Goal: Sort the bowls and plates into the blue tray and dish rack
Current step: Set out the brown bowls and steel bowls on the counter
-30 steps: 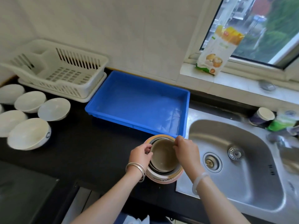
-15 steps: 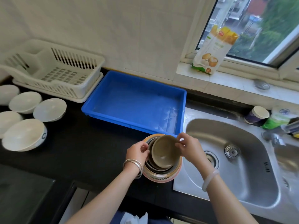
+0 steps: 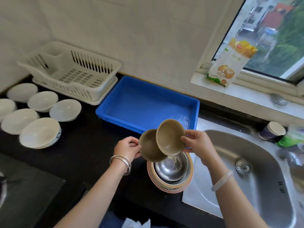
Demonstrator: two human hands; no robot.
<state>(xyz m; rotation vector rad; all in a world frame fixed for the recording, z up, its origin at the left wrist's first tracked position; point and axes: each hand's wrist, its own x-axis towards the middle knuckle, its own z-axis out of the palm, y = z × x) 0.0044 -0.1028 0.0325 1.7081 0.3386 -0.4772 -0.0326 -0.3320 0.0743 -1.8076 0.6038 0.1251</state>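
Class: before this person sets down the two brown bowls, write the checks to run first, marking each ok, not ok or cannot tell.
1. Left hand grips left brown bowl at its rim: ok.
2. Right hand grips right brown bowl at its rim: ok.
3. The two bowls are fully apart: cannot tell, they overlap in view.
4. Blue tray has room: ok.
5. Dish rack has room: ok.
6. Steel bowls below sit steady in the orange-rimmed bowl: cannot tell.
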